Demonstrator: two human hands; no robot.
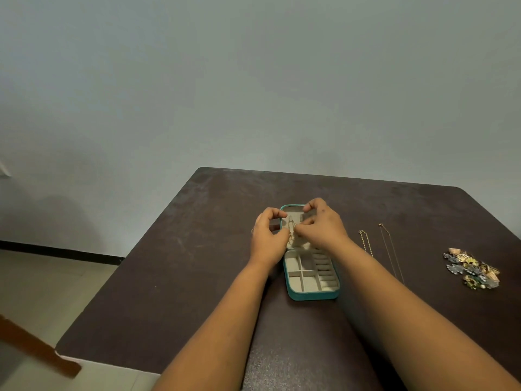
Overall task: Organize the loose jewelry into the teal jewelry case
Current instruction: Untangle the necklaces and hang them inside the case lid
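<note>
The teal jewelry case [313, 295] lies open on the dark table, its cream tray of compartments nearest me and its lid flat behind. Both my hands hover over the lid half. My left hand [267, 238] and my right hand [324, 225] pinch a thin gold chain [291, 228] that lies along the lid's lining. To the right of the case lie two loose gold necklaces [366, 244] [390, 252], stretched out on the table. Farther right sits a pile of earrings and brooches [472, 268].
The dark brown table [197, 249] stands against a pale wall. Its left edge drops to a tiled floor. A brown wooden piece [36, 348] shows at the lower left.
</note>
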